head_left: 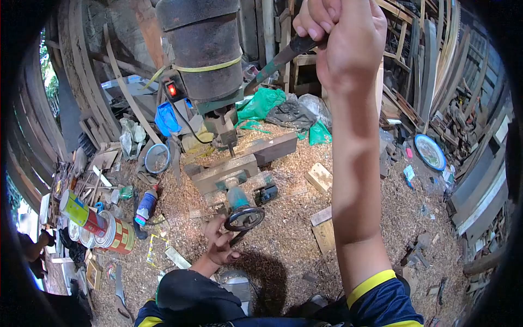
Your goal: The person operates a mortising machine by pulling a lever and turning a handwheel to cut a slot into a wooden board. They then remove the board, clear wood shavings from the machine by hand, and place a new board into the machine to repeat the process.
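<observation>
My right hand is raised at the top, its fingers wrapped round the dark grip of the lever on a mortising machine. Low in the middle, my left hand has its fingers curled at the left rim of the black handwheel. Beyond the wheel, a wooden beam lies across the machine's vise behind a wooden jaw block. Above the wood, the bit points down; whether its tip touches the beam is hard to see. A red switch glows on the machine's side.
Wood shavings cover the floor. Paint buckets and a blue bottle stand left, with a saw-like blade nearer. Wood offcuts lie right of the machine. Another person's hand shows at the left edge.
</observation>
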### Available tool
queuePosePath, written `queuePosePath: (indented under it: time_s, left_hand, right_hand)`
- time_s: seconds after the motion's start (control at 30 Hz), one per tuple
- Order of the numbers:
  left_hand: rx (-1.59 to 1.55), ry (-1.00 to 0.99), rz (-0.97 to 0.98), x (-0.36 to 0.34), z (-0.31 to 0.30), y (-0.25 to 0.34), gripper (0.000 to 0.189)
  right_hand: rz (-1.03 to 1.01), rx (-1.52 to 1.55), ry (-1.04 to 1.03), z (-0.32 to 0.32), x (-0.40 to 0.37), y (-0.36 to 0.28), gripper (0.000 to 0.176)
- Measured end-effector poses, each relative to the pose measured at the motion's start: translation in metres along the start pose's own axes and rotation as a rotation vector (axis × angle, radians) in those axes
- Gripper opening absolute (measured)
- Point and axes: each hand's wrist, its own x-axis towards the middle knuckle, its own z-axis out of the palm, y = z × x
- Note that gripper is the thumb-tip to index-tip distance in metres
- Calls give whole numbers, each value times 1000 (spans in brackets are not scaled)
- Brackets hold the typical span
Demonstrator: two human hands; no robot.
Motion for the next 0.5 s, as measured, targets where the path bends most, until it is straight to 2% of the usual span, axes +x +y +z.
queuePosePath:
  time_s: [0.13, 0.4, 0.5]
  left_hand:
    - [-22, -93, -38, -3, -3, 1, 56]
    - [-51, 114, -199, 47, 22, -6, 48]
    - [-58, 183, -260, 68, 23, -5, 45]
  right_hand:
    - [-25, -14, -28, 2, -2, -3, 56]
    - [19, 69, -20, 2, -8, -7, 54]
    - [-63, -92, -24, -2, -29, -10, 53]
